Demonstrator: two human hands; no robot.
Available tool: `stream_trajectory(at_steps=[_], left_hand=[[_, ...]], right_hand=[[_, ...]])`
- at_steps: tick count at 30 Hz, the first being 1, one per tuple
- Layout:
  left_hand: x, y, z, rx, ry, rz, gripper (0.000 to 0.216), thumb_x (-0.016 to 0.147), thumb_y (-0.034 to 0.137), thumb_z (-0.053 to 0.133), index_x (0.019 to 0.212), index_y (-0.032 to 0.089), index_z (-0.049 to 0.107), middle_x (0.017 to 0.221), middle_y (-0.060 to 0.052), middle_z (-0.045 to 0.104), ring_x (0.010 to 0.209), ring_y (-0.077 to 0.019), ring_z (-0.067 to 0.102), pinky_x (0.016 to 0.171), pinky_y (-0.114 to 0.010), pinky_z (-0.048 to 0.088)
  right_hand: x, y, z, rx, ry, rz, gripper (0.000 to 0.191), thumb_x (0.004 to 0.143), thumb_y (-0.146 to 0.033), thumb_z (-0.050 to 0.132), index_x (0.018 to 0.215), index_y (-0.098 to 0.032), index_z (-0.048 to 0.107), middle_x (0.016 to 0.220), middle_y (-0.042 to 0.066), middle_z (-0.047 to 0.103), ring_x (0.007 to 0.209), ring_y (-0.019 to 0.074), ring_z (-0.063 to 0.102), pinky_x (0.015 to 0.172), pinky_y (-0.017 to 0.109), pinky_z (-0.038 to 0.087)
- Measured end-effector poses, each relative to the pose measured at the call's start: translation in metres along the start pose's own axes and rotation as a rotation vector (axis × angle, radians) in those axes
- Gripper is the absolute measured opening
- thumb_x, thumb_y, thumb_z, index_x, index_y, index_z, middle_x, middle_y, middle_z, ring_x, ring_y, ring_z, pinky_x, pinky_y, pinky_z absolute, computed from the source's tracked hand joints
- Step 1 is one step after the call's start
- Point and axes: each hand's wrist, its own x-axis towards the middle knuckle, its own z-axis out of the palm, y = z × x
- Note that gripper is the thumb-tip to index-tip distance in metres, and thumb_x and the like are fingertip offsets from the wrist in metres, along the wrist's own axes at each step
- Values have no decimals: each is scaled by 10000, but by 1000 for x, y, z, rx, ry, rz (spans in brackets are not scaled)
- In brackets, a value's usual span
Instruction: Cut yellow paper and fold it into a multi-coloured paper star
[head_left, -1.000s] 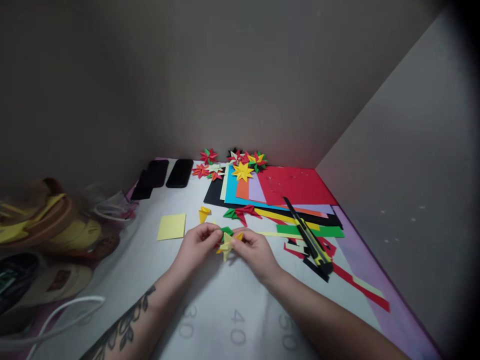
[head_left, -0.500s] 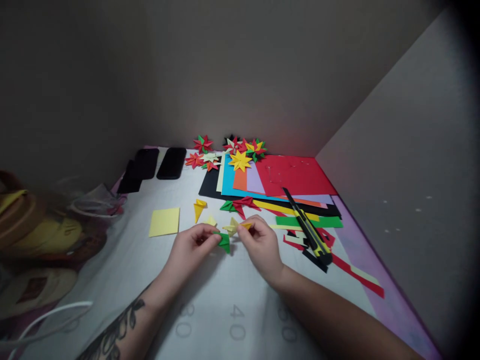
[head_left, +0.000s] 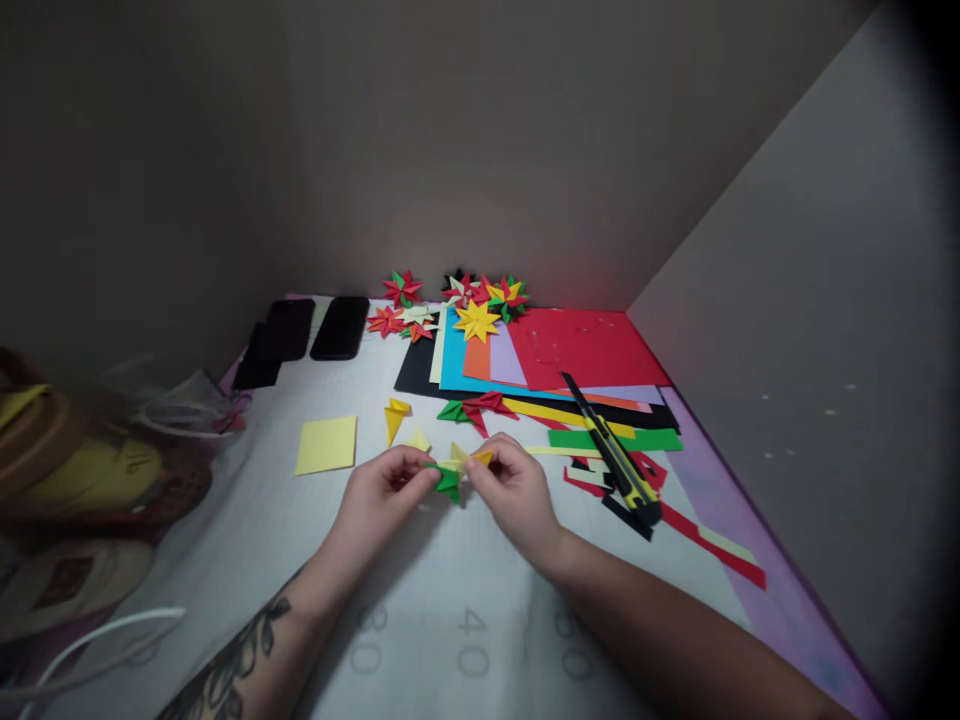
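My left hand (head_left: pixel 390 500) pinches a folded green paper piece (head_left: pixel 448 486) between thumb and fingers. In my right hand (head_left: pixel 516 492) are joined folded paper pieces, pale yellow (head_left: pixel 457 458) and deeper yellow (head_left: pixel 482 459), held by thumb and forefinger. The pale yellow point touches or overlaps the green piece; how far they fit together is hidden. Just beyond my hands lie a loose yellow folded piece (head_left: pixel 395 420), a pale yellow folded piece (head_left: pixel 419 440) and a cluster of green and red folded pieces (head_left: pixel 480 408).
A pale yellow square pad (head_left: pixel 326 446) lies left. At right, a box cutter (head_left: pixel 613 450) rests across paper strips (head_left: pixel 652 440) and scraps. Behind are coloured sheets (head_left: pixel 592 350), finished paper stars (head_left: pixel 477 321) and a black phone (head_left: pixel 340 328). A plastic-wrapped container (head_left: pixel 82 450) stands far left.
My right hand has brought the yellow pieces slightly left and down, so the pale yellow point now meets the green piece. The left hand stays nearly still.
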Motion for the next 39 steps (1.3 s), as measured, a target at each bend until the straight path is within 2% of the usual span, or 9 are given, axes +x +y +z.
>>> stream_trajectory(at_steps=[10, 14, 20, 33, 39], left_hand=[[1, 1, 0, -10, 36, 15, 181, 700, 326, 663, 773, 170, 607, 672, 13, 591, 626, -127, 549, 588, -225, 418], [2, 1, -3, 23, 11, 41, 156, 694, 314, 665, 706, 166, 617, 688, 4, 605, 646, -130, 544, 606, -228, 418], [4, 0, -4, -75, 13, -14, 184, 673, 329, 687, 694, 161, 616, 632, 14, 589, 581, -113, 522, 562, -222, 402], [3, 0, -1, -138, 40, -71, 206, 666, 330, 710, 715, 150, 621, 628, 17, 598, 569, -105, 535, 555, -213, 395], [4, -2, -1, -137, 45, -72, 192, 692, 317, 694, 700, 144, 611, 601, 27, 569, 549, -92, 504, 537, -207, 362]], right_hand=[[1, 6, 3, 141, -66, 192, 222, 779, -280, 608, 604, -197, 500, 631, -28, 487, 595, 125, 457, 562, 244, 372], [2, 4, 2, 83, -59, 159, 229, 771, -263, 608, 584, -195, 495, 635, -26, 487, 599, 125, 461, 560, 243, 365], [2, -1, 1, -8, -62, 64, 207, 766, -235, 610, 583, -198, 521, 634, -18, 501, 594, 126, 481, 555, 246, 373], [2, 3, 2, 54, -134, 153, 226, 762, -280, 635, 570, -193, 555, 610, -17, 537, 593, 135, 511, 569, 251, 400], [4, 1, 2, 81, -179, 197, 171, 743, -260, 641, 593, -190, 597, 620, -18, 561, 596, 135, 531, 571, 247, 417]])
